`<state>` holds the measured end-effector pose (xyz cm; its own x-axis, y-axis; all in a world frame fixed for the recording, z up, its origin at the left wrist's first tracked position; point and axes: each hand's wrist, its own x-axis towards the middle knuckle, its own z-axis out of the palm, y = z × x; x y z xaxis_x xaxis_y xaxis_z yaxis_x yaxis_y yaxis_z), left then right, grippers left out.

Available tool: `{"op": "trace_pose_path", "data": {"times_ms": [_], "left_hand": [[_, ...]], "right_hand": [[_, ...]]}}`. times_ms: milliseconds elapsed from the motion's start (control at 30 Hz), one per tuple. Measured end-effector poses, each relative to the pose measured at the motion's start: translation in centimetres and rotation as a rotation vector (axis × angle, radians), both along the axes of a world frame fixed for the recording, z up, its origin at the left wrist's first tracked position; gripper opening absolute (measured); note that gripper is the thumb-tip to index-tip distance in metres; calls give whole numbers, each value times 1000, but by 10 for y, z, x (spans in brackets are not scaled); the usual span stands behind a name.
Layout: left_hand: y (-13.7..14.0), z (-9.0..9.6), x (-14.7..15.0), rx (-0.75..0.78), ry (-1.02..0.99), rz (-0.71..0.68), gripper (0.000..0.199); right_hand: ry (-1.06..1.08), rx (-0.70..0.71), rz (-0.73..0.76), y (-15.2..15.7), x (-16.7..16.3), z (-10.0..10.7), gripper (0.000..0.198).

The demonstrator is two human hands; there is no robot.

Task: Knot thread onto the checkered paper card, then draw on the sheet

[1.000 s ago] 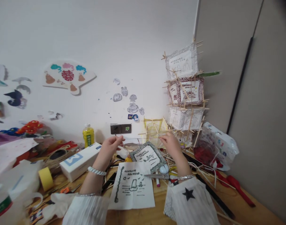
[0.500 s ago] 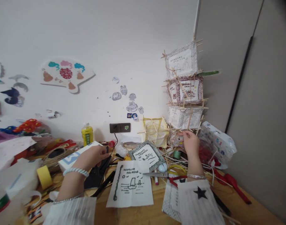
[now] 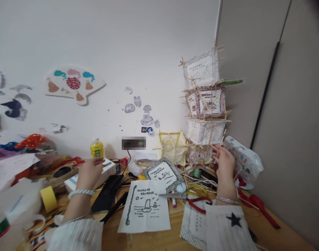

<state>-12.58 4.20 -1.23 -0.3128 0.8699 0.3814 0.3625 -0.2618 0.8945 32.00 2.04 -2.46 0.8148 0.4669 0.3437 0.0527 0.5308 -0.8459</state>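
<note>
My left hand (image 3: 90, 172) hovers over a white box (image 3: 109, 169), its fingers loosely stretched and nothing visible in them. Beyond it stands a yellow bottle (image 3: 97, 148); a black phone-like slab (image 3: 108, 193) lies to its right. My right hand (image 3: 224, 162) is at the foot of a stacked paper-and-stick lantern tower (image 3: 212, 101), fingers apart, fingertips close to the lowest tier (image 3: 200, 154); I cannot tell whether they touch it. A paper with a boat drawing (image 3: 148, 205) lies between my hands. Scissors (image 3: 175, 196) and red-handled pliers (image 3: 200, 205) lie beside it.
A yellow paper frame (image 3: 172, 148) stands left of the tower. A patterned drawing (image 3: 164, 173), a green thread spool (image 3: 197, 173) and loose sticks clutter the middle. Yellow tape (image 3: 49, 199) and twine (image 3: 60, 176) sit at left, a plastic packet (image 3: 244, 158) and red ribbon (image 3: 264, 211) at right.
My left hand has moved left and slightly up, uncovering the black slab and the box. My right hand has shifted right, away from the tower's lowest tier, its fingers more spread.
</note>
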Motion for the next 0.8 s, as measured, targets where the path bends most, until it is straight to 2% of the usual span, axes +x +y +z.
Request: {"op": "trace_pose_path", "data": {"times_ms": [33, 67, 100, 167, 267, 400, 467, 567, 800], "left_hand": [[-2, 3, 6, 24, -117, 19, 15], [-4, 6, 14, 57, -263, -34, 18], [-8, 10, 23, 95, -399, -141, 20], [-18, 19, 43, 116, -521, -346, 23], [-33, 30, 77, 23, -448, -588, 28], [-48, 30, 117, -102, -186, -746, 25], [-50, 26, 131, -114, -78, -823, 22], [-49, 20, 141, -108, -60, -881, 17], [-45, 19, 135, -169, -135, -888, 23]], "right_hand": [[-46, 2, 61, -2, -7, 4, 29], [-106, -1, 128, -3, -15, 8, 27], [-175, -2, 202, -5, -24, 12, 26], [-329, -27, 373, -10, -46, 21, 27], [-543, -14, 668, -19, -86, 33, 25], [-759, 38, 983, -27, -134, 39, 27], [-811, 53, 1028, -28, -150, 38, 28], [-829, -24, 1046, -25, -159, 34, 31], [-693, -91, 1025, -14, -147, 28, 31]]}}
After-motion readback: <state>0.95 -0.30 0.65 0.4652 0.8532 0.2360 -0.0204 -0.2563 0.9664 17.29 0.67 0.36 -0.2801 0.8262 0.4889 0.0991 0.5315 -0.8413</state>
